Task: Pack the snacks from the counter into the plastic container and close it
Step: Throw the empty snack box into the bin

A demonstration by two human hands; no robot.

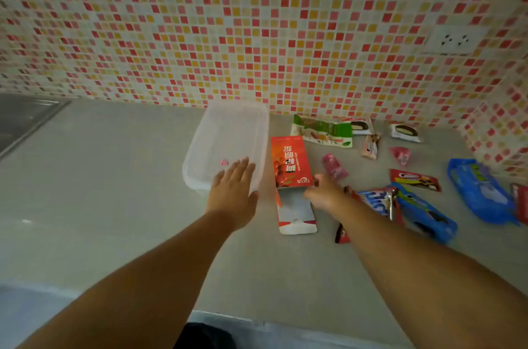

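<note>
A clear plastic container [228, 131] lies on the grey counter against the tiled wall. My left hand [233, 185] rests flat on its near end, fingers apart, holding nothing. Right beside the container lies a red snack box [290, 160] with its near flap open. My right hand [324, 191] grips the box's right edge near the open end. Loose snacks are spread out to the right: a green packet [323, 131], a pink candy [334, 165], blue Oreo packs [423, 211], a red Oreo wrapper [414, 178] and a large blue bag [480, 191].
Two chocolate pie wrappers [405, 132] lie by the wall. A dark red wrapper [342, 234] sits under my right forearm. A steel sink [23, 120] is at the far left. A wall socket [454, 39] is up on the right. The counter's front edge runs near the bottom.
</note>
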